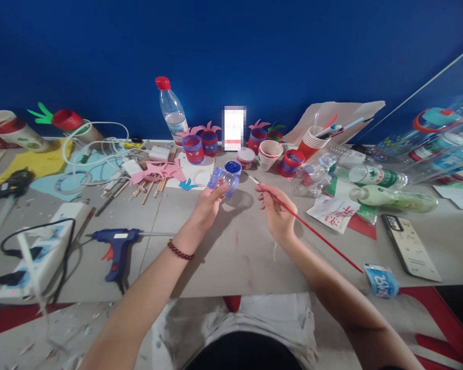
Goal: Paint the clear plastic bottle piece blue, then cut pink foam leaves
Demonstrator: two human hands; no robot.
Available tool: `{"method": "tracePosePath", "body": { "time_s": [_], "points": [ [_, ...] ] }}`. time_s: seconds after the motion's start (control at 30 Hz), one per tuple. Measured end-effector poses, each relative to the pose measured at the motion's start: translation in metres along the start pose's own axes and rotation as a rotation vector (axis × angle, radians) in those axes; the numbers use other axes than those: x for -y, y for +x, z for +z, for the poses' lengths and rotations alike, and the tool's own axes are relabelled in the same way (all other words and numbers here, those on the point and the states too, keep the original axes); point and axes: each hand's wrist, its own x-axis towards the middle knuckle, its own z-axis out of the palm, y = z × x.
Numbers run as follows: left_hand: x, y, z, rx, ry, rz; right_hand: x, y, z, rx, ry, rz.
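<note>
My left hand (pixel 209 205) is closed on a clear plastic cup (pixel 224 181) with blue paint on part of its wall, tilted over the table. Between the fingers of my right hand (pixel 275 211) is a long red paintbrush (pixel 312 229), its bristle end pointing left toward the cup without touching it. Just behind the cup stands an open jar of blue paint (pixel 232 167). A second, pinkish jar (pixel 246 158) is to its right. Painted red and blue cups with paper leaves, such as one (pixel 193 149) at the back left, stand near the wall.
A blue glue gun (pixel 118 246) and a white power strip (pixel 48 252) lie at the left. A tall bottle (pixel 172 113) and a lit phone (pixel 233 128) stand behind. Plastic bottles (pixel 378 176) and another phone (pixel 411 247) lie at the right.
</note>
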Motion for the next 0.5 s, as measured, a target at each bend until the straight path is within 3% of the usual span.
{"method": "tracePosePath", "body": {
  "time_s": [0.13,0.37,0.5],
  "points": [
    [0.000,0.002,-0.002,-0.077,0.009,0.022,0.003,-0.004,0.001,0.084,-0.018,-0.047],
    [-0.003,0.001,-0.003,-0.092,0.027,-0.006,0.010,0.006,0.001,0.090,0.297,0.237],
    [-0.003,0.000,-0.003,-0.117,0.062,-0.008,0.007,0.010,0.001,0.143,0.355,0.329]
  ]
}}
